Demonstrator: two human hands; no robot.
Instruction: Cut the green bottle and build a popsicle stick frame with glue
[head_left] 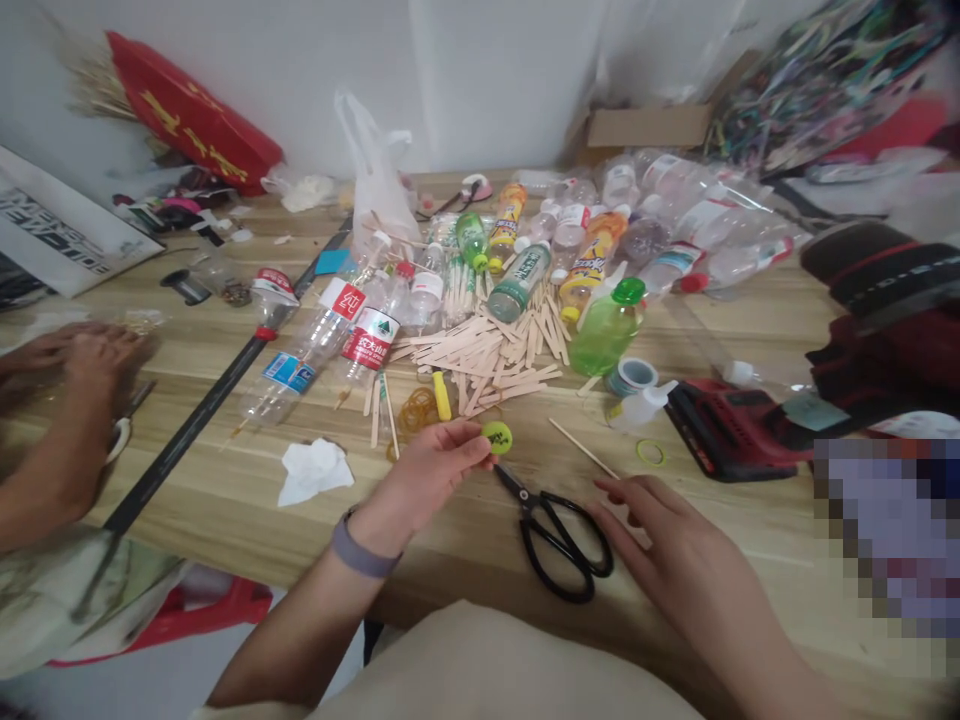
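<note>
My left hand (442, 465) pinches a yellow-green bottle cap (496, 438) with dark print on its face, between thumb and fingertips. In my right hand (667, 540) a thin wooden stick (581, 446) is gripped near one end, its far tip pointing up and left towards the cap. Between the two hands a pair of black-handled scissors (559, 540) lies on the wooden table (450, 560), blades towards my left hand. Just beyond the cap are a small yellow tool (441, 396), some tan rubber bands (416, 411) and a pile of flat wooden sticks (480, 350).
Many plastic bottles crowd the back, including a green bottle (609, 325). A red and black power tool (739, 430) stands at right, near a small white squeeze bottle (637, 408) and tape roll (631, 377). Crumpled tissue (315, 472) lies left. Another person's hands (90, 350) work at far left.
</note>
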